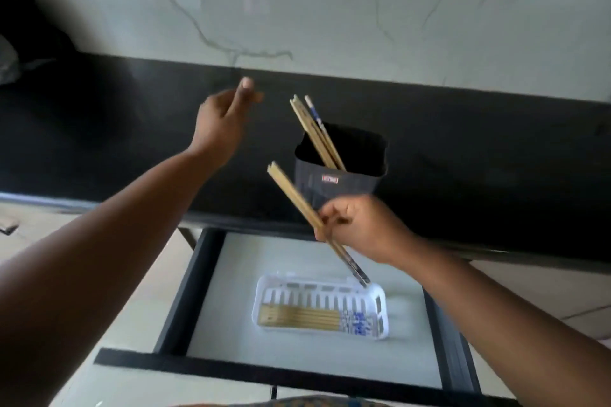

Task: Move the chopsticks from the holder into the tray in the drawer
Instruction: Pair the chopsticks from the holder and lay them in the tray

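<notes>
From the head view, the right hand [358, 230] is clenched around a pair of chopsticks [299, 205], gripping them near their middle. The pair slants: its pale square ends rise up and left of the grip, and its dark tips point down and right, ending just over the far right corner of the tray [380, 302]. Whether the tips touch the tray rim cannot be told.

Just behind the grip stands the holder [344, 180], a dark square cup on the black counter [479, 158]. More chopsticks [314, 129] lean in it, their tops tilted up and left.

Below the grip lies the open drawer [211, 317] with a pale floor and black walls. The white slotted tray sits on that floor, and a row of chopsticks [307, 317] already lies flat in its near half, pale ends left, blue-patterned ends right.

The left hand [221, 122] is raised over the counter, well left of the grip and the holder. It holds nothing; its fingers are loosely curled, thumb up. The picture is blurred there.
</notes>
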A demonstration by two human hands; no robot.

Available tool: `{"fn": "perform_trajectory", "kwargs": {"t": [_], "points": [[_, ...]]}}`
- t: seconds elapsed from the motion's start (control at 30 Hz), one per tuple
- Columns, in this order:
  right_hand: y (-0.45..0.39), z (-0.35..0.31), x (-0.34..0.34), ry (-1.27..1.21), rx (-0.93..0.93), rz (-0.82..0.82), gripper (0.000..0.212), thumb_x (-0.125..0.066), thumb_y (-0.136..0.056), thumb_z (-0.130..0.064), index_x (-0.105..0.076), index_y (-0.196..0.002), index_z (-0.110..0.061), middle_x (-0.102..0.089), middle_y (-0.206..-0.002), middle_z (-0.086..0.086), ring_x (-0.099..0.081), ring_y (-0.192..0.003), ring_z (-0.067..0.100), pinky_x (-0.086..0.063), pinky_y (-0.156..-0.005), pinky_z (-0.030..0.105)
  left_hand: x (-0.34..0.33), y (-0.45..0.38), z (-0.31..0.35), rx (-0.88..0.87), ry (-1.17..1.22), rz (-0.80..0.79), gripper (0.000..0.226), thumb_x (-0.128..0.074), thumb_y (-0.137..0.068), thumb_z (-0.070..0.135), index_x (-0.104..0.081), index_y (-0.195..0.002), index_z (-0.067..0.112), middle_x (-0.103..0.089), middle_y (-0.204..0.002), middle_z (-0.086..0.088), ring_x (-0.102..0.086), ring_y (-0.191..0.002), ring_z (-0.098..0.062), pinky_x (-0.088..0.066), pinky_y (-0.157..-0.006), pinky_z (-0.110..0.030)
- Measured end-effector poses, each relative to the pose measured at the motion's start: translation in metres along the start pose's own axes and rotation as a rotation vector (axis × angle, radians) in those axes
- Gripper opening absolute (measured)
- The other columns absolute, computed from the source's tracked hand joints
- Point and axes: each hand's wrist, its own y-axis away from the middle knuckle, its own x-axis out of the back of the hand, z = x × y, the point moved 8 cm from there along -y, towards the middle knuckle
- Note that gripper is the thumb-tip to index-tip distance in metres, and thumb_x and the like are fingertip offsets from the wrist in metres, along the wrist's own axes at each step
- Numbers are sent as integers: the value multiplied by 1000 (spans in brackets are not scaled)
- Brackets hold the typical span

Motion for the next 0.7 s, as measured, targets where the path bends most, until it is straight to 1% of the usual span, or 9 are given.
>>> {"fn": "perform_trajectory", "kwargs": {"t": [0.07,0.1,0.13,0.17,0.23,0.4,0.5,0.63,0.7], "points": [[10,40,-30,123,-88,-115,20,-75,-76,-16,-70,-76,-36,-72,-70,-18,-64,-64,-6,-52,-66,20,-15,8,-39,-38,-299,-80,53,-43,-93,59,-72,-100,15,-69,-80,-10,-62,-71,-11,-44,-69,-31],[14,59,-43,171,-128,-163,15,-74,-77,-20,-70,-79,-34,-70,-69,-17,-61,-62,-6,-50,-64,20,-31,16,-63,-21,-486,-200,54,-42,-95,58,-66,-117,15,-69,-112,-14,-63,-102,-22,-44,-87,-36],[16,76,-54,217,-158,-208,10,-72,-78,-22,-69,-82,-31,-67,-69,-15,-57,-60,-4,-48,-63,22,-46,29,-90,26,-686,-346,61,-38,-96,59,-52,-137,16,-51,-143,-14,-45,-132,-28,-33,-106,-41],[16,90,-64,269,-178,-248,8,-69,-80,-24,-68,-85,-30,-65,-69,-13,-54,-59,-2,-46,-62,24,-57,44,-116,71,-862,-468,70,-32,-95,64,-33,-150,20,-27,-159,-9,-21,-146,-30,-17,-117,-45],[14,113,-82,385,-201,-323,10,-61,-83,-24,-66,-89,-30,-64,-75,-12,-55,-65,4,-43,-61,27,-65,66,-146,68,-1031,-525,80,-17,-90,72,-10,-155,26,-4,-164,-3,2,-150,-28,0,-120,-48],[7,138,-119,671,-145,-413,15,-52,-90,-18,-62,-101,-18,-65,-96,5,-59,-84,25,-43,-66,30,-63,67,-150,1,-1045,-445,85,-7,-84,77,-9,-154,30,-4,-164,1,2,-150,-26,0,-119,-46],[9,145,-135,764,-102,-441,10,-47,-90,-7,-53,-86,-15,-58,-81,4,-57,-76,25,-41,-59,30,-64,69,-149,0,-1045,-440,83,-9,-86,76,-8,-154,31,-3,-164,1,3,-150,-26,1,-119,-46],[7,155,-141,829,-75,-437,34,-47,-84,2,-30,-65,-21,-34,-61,-6,-44,-64,21,-24,-44,24,-63,68,-148,1,-1039,-432,80,-12,-88,75,-8,-155,31,-3,-164,1,3,-150,-26,1,-120,-46],[5,161,-143,849,-74,-437,33,-46,-84,2,-31,-65,-21,-32,-60,-6,-43,-63,21,-23,-43,25,-64,69,-148,-2,-1039,-434,81,-12,-87,75,-8,-155,31,-3,-164,1,3,-150,-26,1,-120,-46]]}}
